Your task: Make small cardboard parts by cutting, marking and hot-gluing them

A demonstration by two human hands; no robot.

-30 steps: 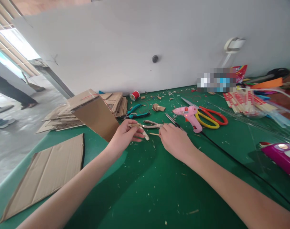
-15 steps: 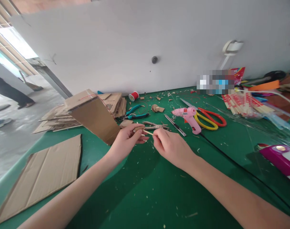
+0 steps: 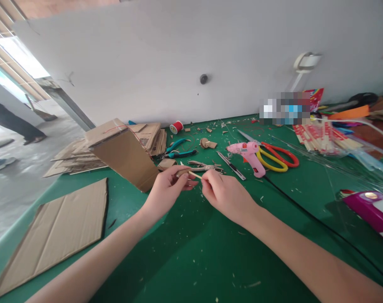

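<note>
Between the thumb and fingers of my left hand [image 3: 170, 185] is a small piece of cardboard [image 3: 182, 171], mostly hidden by the fingers. A thin pale wooden stick [image 3: 195, 175] runs from that piece to my right hand [image 3: 224, 191], whose thumb and forefinger pinch its other end. Just beyond my hands lie metal pliers [image 3: 207, 167] and a utility knife [image 3: 231, 165]. Farther right is a pink glue gun [image 3: 246, 151]. Close to my left hand stands a folded cardboard shape [image 3: 125, 158] with red thread along its edge.
Scissors [image 3: 281, 156] lie behind the glue gun. Teal-handled pliers [image 3: 180, 153], a red thread spool [image 3: 176, 127] and stacked cardboard [image 3: 74, 158] are at the back. A flat cardboard sheet [image 3: 59, 231] lies left. A black cord [image 3: 320, 225] crosses the right. A person's legs [image 3: 14, 120] show far left.
Both hands keep nearly the same place. The cardboard piece in my left hand has turned slightly, and the left fingers have shifted a little around it.
</note>
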